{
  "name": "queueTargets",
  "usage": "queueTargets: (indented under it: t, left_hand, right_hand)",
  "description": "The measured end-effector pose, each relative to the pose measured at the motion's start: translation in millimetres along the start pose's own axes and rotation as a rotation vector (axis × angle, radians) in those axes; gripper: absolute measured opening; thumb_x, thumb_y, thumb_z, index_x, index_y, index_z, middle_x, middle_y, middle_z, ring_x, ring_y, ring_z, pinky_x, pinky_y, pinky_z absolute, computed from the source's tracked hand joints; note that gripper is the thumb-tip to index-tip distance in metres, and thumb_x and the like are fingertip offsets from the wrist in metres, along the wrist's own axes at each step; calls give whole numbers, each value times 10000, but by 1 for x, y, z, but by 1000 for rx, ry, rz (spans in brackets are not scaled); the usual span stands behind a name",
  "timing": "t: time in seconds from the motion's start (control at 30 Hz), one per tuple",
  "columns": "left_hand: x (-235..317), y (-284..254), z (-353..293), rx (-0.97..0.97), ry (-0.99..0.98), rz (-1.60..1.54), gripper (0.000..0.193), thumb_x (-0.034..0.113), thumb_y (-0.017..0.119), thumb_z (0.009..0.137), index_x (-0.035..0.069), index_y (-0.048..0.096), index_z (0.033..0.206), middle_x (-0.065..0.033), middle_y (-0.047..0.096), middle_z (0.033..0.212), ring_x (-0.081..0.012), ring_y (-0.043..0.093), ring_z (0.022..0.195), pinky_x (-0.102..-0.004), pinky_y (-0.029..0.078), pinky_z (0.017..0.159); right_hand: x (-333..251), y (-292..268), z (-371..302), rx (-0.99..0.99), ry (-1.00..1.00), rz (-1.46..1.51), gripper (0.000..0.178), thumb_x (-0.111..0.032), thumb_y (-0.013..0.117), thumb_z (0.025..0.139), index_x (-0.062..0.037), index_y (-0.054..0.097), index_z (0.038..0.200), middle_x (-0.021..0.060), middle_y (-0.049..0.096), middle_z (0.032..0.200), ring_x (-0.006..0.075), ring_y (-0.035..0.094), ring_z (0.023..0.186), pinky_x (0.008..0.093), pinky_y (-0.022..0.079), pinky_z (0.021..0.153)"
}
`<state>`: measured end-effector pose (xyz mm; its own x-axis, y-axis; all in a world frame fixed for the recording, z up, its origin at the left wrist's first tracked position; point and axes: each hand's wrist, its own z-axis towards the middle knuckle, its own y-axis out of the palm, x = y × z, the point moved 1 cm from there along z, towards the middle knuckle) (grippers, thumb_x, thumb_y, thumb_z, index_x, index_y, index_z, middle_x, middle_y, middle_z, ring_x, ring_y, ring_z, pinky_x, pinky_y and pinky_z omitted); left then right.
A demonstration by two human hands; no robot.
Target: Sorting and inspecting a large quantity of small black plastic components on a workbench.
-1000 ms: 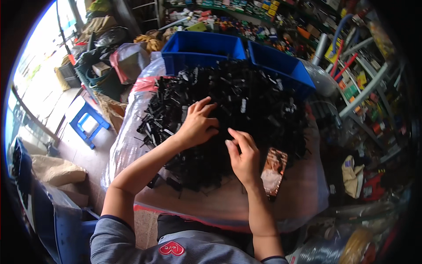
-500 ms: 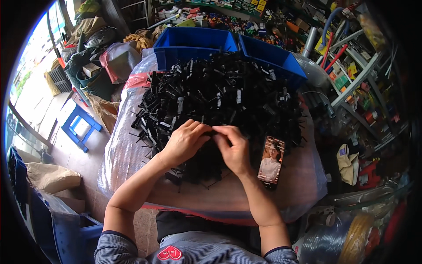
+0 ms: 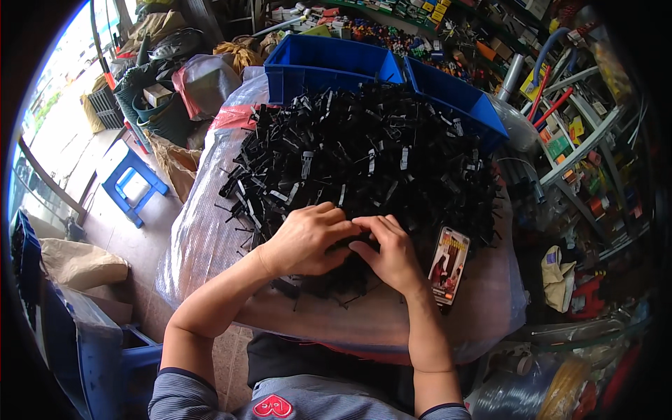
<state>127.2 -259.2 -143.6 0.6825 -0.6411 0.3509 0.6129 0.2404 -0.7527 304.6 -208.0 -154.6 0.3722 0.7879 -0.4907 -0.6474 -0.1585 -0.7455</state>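
Note:
A large heap of small black plastic parts [image 3: 350, 161], some with pale strips and thin black pins, lies on a table covered in translucent woven sheeting [image 3: 203, 245]. At the heap's near side my left hand [image 3: 308, 239] is closed, fingers curled, its back toward me. My right hand [image 3: 390, 252] meets it fingertip to fingertip, with index finger and thumb bent. Whatever is between the fingers is hidden by them and by the dark heap behind. To the right of my right hand a phone [image 3: 449, 266] with a lit screen rests on the sheeting.
Two blue bins [image 3: 332, 63] stand along the heap's far edge. A blue stool [image 3: 133, 183] is on the floor to the left, with sacks and a bucket [image 3: 155, 105] beyond it. Crowded metal racks [image 3: 581, 147] rise at the right, and coiled tubing [image 3: 521, 388] lies at lower right.
The whole view has shifted slightly, so the table appears farther right. My left hand has turned more over the fingertips, and my right thumb stands farther from its fingers. The phone's picture differs.

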Motion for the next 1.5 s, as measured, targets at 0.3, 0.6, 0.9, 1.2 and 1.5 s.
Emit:
queueTargets:
  t: [0.3, 0.6, 0.9, 1.2, 1.5]
  left_hand:
    - [-3, 5, -1, 105, -55, -57, 384, 9, 648, 731, 66, 582, 1105, -86, 542, 808, -260, 565, 706, -345, 483, 612]
    - [7, 4, -1, 216, 14, -209, 357, -21, 671, 724, 16, 595, 1071, -124, 589, 936, -251, 608, 796, -304, 504, 669]
    - [5, -1, -1, 57, -608, -1093, 235, 98, 624, 847, -16, 587, 1049, -29, 600, 906, -91, 576, 795, -240, 473, 747]
    - [6, 10, -6, 290, -504, -885, 218, 63, 691, 780, -43, 625, 959, -51, 585, 882, -100, 573, 759, -224, 469, 667]
    - [15, 12, -7, 337, -290, -516, 236, -25, 683, 721, -17, 640, 952, -79, 585, 876, -124, 563, 718, -220, 444, 618]
  right_hand:
    - [14, 2, 1, 151, 414, 912, 116, -97, 618, 859, -58, 560, 952, -14, 586, 830, 59, 546, 736, 198, 449, 638]
    - [10, -8, -3, 171, 519, 1438, 140, -168, 524, 922, -76, 573, 1016, 18, 589, 873, 84, 570, 790, 255, 505, 697]
    - [-13, -7, -5, 438, 114, 710, 211, -37, 603, 861, -14, 570, 1069, 50, 608, 984, 106, 582, 941, 211, 459, 822]
    - [-14, 4, -2, 340, 11, 527, 108, -40, 630, 839, -37, 615, 945, 2, 477, 913, 45, 462, 727, 169, 403, 635]
    - [-9, -5, -1, 125, 184, 945, 92, -71, 629, 844, -33, 592, 919, 72, 524, 1070, 76, 506, 844, 205, 437, 751]
